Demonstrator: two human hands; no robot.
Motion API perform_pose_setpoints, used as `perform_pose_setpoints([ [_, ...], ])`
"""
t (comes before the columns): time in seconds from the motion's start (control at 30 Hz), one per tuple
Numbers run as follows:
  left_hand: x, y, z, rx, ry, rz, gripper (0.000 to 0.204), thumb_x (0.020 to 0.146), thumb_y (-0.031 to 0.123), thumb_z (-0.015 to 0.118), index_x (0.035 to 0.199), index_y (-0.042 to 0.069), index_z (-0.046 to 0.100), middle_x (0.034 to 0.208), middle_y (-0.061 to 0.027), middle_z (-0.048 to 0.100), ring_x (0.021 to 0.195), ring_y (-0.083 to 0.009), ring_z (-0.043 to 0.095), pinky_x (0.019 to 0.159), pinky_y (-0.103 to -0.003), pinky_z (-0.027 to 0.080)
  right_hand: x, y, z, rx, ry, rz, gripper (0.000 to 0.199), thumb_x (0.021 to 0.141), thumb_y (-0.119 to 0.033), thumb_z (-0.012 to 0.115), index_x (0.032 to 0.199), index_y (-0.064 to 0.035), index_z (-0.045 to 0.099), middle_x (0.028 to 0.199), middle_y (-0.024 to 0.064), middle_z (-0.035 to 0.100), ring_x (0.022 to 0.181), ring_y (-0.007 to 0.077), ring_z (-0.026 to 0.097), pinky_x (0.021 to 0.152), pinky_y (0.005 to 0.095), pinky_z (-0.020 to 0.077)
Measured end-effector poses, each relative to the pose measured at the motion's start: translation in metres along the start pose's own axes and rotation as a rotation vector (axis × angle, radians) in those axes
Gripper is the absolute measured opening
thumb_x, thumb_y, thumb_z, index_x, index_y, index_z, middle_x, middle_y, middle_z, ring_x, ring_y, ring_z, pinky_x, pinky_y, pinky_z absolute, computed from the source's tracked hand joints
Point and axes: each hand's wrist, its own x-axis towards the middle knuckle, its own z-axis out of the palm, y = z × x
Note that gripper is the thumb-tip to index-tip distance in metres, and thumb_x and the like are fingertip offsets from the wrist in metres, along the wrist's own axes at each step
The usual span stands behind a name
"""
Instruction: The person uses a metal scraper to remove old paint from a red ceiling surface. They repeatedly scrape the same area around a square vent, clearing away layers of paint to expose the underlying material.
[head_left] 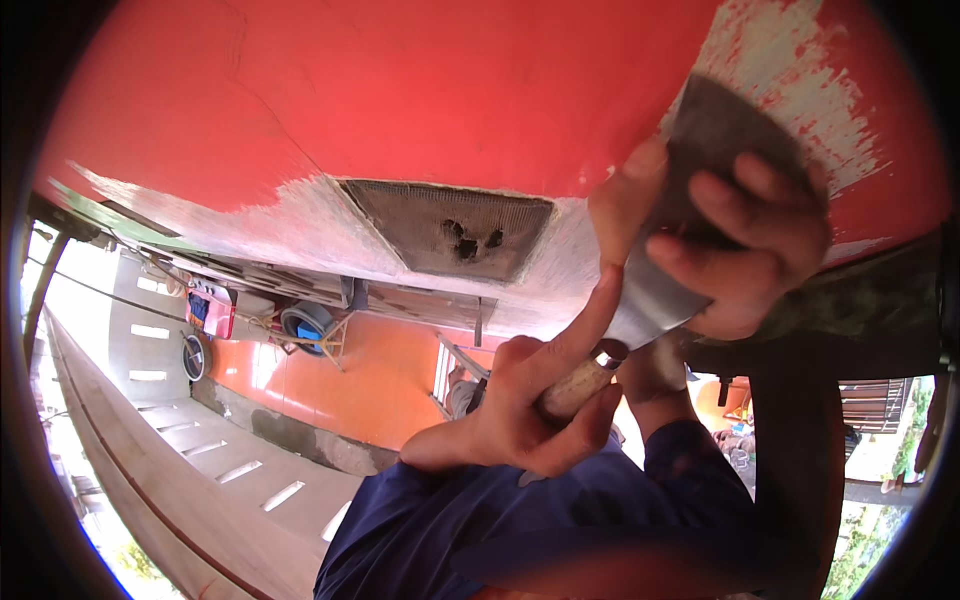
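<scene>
Mid-skim, I reckon: left hand (pixel 520 410) gripping putty knife handle (pixel 578 388), right hand (pixel 725 235) closed on blade (pixel 655 305) against red hull (pixel 400 90); next needs flat, even pressure toward sanded patch (pixel 450 230).

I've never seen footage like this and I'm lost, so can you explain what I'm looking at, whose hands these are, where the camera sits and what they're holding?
This is one picture from a wide fisheye camera worn on a person's head, so straight edges look bent and the corners go dark. There is no machine here: the two bare hands belong to the wearer, whose dark blue sleeves come in from the bottom. In front of them is a big curved red painted surface, with pale scraped patches and a grey sunken panel that has small holes in it. The left hand grips the pale handle of a wide metal scraper, with its forefinger stretched along the blade. The right hand presses a dark sheet, perhaps sandpaper, against the red surface beside the blade.
</scene>
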Motion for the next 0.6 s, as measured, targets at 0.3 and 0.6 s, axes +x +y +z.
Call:
perform_pose_setpoints([
  [0.3, 0.000, -0.004, 0.003, 0.013, 0.000, 0.031, 0.073, 0.078, 0.000, 0.053, 0.144, -0.013, 0.024, 0.068, -0.0077, 0.062, 0.057, -0.0074, 0.055, 0.055, -0.020, 0.041, 0.003, -0.001, -0.006, -0.053, 0.000, -0.014, 0.043, 0.057, -0.009, 0.085, 0.066, -0.0296, 0.049, 0.085, -0.0135, 0.058, 0.086, 0.0133, 0.060, 0.088, 0.0406, 0.0426],
  [0.6, -0.018, -0.017, 0.016, 0.018, 0.069, -0.066, 0.070, 0.081, -0.001, 0.055, 0.144, -0.011, 0.027, 0.061, -0.0041, 0.059, 0.052, -0.0047, 0.052, 0.053, -0.018, 0.038, -0.026, -0.006, 0.004, -0.004, 0.035, -0.051, 0.046, 0.061, -0.008, 0.082, 0.074, -0.0292, 0.044, 0.085, -0.0124, 0.052, 0.093, 0.0123, 0.057, 0.095, 0.0417, 0.0380],
])
